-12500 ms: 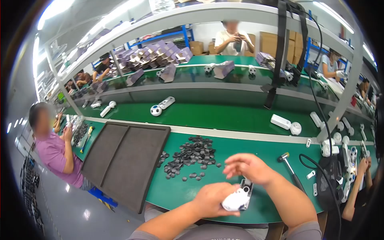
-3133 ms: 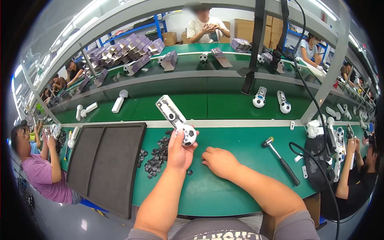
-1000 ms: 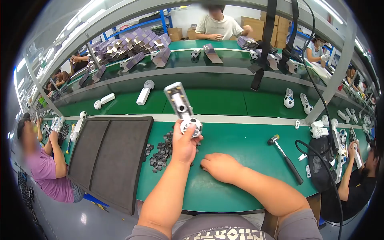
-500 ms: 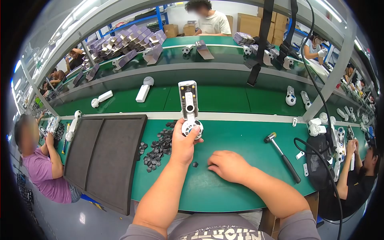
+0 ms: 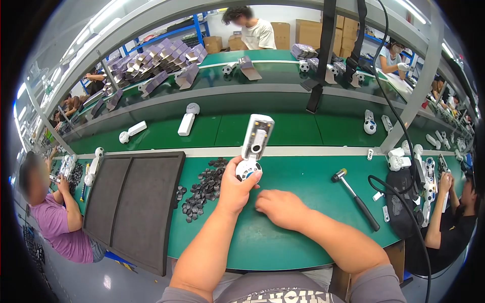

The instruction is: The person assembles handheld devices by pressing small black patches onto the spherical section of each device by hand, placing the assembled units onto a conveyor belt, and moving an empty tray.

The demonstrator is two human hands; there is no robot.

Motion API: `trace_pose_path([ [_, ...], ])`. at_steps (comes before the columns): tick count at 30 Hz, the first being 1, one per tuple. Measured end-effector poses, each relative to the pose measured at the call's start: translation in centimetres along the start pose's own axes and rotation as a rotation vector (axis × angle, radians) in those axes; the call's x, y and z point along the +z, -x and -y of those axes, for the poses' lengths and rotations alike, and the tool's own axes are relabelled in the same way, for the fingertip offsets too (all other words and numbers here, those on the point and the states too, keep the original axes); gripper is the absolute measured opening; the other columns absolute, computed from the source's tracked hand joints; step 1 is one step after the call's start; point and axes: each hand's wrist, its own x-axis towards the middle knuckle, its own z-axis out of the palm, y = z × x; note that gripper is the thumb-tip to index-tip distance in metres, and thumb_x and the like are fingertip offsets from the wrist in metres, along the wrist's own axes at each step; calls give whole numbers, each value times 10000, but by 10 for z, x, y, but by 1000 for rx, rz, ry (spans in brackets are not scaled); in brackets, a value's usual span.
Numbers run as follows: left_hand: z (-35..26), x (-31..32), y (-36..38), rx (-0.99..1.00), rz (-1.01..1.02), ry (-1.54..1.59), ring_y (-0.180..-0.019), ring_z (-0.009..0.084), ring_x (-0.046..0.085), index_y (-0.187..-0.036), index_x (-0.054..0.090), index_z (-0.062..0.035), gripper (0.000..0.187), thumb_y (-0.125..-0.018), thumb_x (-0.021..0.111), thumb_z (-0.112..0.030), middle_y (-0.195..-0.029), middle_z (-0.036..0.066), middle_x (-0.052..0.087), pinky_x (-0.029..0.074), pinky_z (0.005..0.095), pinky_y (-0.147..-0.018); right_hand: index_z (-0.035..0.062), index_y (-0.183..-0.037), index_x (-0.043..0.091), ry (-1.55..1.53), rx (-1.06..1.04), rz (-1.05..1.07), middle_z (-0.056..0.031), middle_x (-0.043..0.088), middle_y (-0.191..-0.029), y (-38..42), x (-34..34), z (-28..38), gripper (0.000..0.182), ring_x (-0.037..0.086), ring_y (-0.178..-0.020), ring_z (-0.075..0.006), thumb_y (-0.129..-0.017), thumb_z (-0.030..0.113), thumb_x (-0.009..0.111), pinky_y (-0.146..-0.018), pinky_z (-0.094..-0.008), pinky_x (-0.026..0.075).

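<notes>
While raised over the green bench [image 5: 303, 237], left hand [image 5: 235, 189] closed around the ball end of a white soccer-ball toy wand [image 5: 253, 149] (handle tilted up and far). Right hand [image 5: 280, 208] palm-down, fingers loosely curled, holding nothing visible. Left: black parts pile [image 5: 202, 188], then dark foam tray [image 5: 134, 202], compartments bare. Right: hammer [image 5: 355, 199].

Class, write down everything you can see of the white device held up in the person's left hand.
The white device looks like plastic: a long flat handle ending in a round head patterned like a football. It stands nearly upright, tilted slightly right, its open underside toward the camera showing a grey inner compartment. The left hand grips it by the round head, fingers wrapped around it, above the green table. Nothing else touches it.
</notes>
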Motion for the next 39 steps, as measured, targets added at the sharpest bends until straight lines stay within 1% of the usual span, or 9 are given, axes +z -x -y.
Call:
trace_pose_path([
  [9,12,25,21,-166,227,-96,-866,108,644,-1282,554,-34,490,-856,796,-28,-1027,51,656,557,256,-691,69,-951,725,-117,-61,-543,-83,728,-891,17,-72,12,158,695,-842,-285,-811,8,763,-671,-386,552],
  [14,8,26,29,-274,400,-159,-842,93,640,-1283,549,-42,499,-851,798,-23,-988,41,656,541,245,-680,68,-905,719,-117,28,-522,-80,716,-897,24,-67,-7,114,681,-853,-291,-812,38,778,-748,-404,555],
  [18,2,26,34,-277,568,-177,-787,80,626,-1253,571,-48,456,-859,801,-50,-957,28,652,520,235,-654,82,-893,715,-243,133,-376,-50,719,-974,32,-79,-14,103,659,-982,-267,-817,67,782,-971,-463,520],
  [22,2,29,36,-136,586,-384,-788,92,618,-1220,598,-57,407,-870,802,-91,-947,15,646,518,256,-671,104,-872,702,-132,82,-235,-28,709,-1083,37,-77,-18,108,620,-1095,-260,-808,77,783,-1171,-571,345],
  [25,-5,34,38,-363,507,-354,-851,101,614,-1188,626,-63,364,-878,800,-143,-971,20,643,524,282,-728,114,-880,708,-152,118,-180,-1,696,-1119,38,-69,-21,89,597,-1154,-259,-823,112,775,-1230,-645,184],
  [30,24,42,36,40,487,-465,-948,182,636,-1160,642,-58,356,-876,796,-207,-1028,87,676,531,340,-838,102,-910,719,-24,67,-239,-36,699,-1126,45,-69,-26,137,610,-1155,-280,-783,101,773,-1196,-653,234],
  [33,25,40,32,21,451,-434,-966,179,621,-1172,632,-58,357,-874,771,-200,-1074,92,661,520,337,-848,78,-891,719,98,28,-472,-170,622,-1305,40,-59,-18,202,552,-1224,-380,-701,112,777,-1144,-611,315],
  [36,16,39,31,187,299,-441,-1037,252,589,-1177,595,-58,364,-861,740,-165,-1107,127,598,483,371,-923,35,-1409,533,-31,200,-830,-205,421,-1549,42,-37,-23,682,403,-1432,-393,-799,219,774,-1199,-520,297],
  [39,13,35,32,296,222,-377,-1101,275,563,-1167,587,-59,363,-840,720,-142,-1160,132,573,455,378,-980,0,-1526,360,-310,159,-853,-167,365,-1591,44,-19,-41,873,367,-1472,-363,-845,327,797,-1193,-507,324],
])
